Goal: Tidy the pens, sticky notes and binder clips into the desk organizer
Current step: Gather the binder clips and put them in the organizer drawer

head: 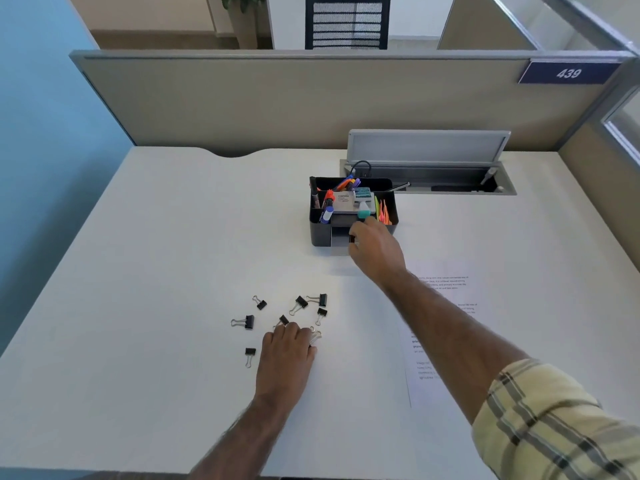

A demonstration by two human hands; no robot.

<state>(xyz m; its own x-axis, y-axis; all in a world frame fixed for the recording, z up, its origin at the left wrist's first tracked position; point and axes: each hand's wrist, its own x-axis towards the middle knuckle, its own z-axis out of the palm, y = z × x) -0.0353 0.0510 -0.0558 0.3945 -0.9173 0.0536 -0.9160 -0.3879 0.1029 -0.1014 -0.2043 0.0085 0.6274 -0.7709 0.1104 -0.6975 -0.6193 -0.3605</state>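
A black desk organizer (pixel 314 230) stands mid-desk, with pens (pixel 346 184) in its back compartments and orange and green sticky notes (pixel 384 211) at its right. Its small front drawer (pixel 337 245) stands slightly out. My right hand (pixel 375 251) is at the drawer's opening, fingers pinched on a small black binder clip (pixel 352 239). Several loose binder clips (pixel 247 322) lie scattered nearer to me. My left hand (pixel 285 358) lies palm down among them, fingers curled over one clip whose silver handles (pixel 316 336) stick out.
A printed paper sheet (pixel 443 341) lies under my right forearm. Behind the organizer is a recessed cable tray (pixel 450 185) with its lid raised. A beige partition (pixel 277 98) bounds the desk's far edge.
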